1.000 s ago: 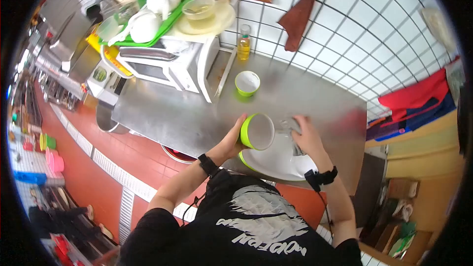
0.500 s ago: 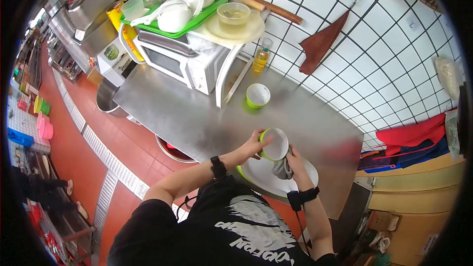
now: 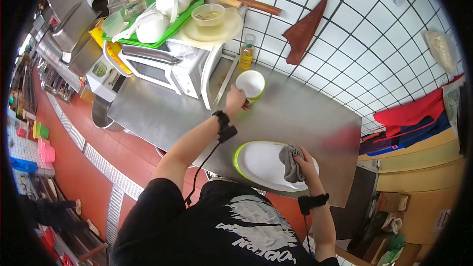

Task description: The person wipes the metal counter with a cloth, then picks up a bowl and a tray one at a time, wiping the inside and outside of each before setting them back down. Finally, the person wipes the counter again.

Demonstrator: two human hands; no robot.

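Head view shows our left hand point(image 3: 236, 99) out across the steel desk point(image 3: 290, 118), its fingers against the near-left side of a green-and-white bowl point(image 3: 251, 84). The bowl was by the cloth over the plate moments ago; now it is at the back, by the wall, and the 2 are well apart, so the cloth no longer works on it. Only 1 bowl opening shows where a second bowl stood; we judge that they are nested, but cannot be sure.

The bowl's mouth faces up, leaning slightly towards us; being round, it has no long axis across the mouth. We cannot tell whether our left grip is closed on its wall or just letting go. Behind it, near the tiled wall point(image 3: 345, 64), stands an upright bottle point(image 3: 246, 57) of yellow liquid.

Our right hand point(image 3: 307, 165) has its grip closed around a bunched grey cloth point(image 3: 290, 161), over the right part of a white oval plate point(image 3: 261, 161). The plate lies close to our body, its long axis running left to right and slanting a little nearer to us at the right end. A green rim shows around its left end. To the left, a microwave point(image 3: 150, 69) stands on the desk, with a green tray point(image 3: 189, 18) on top.
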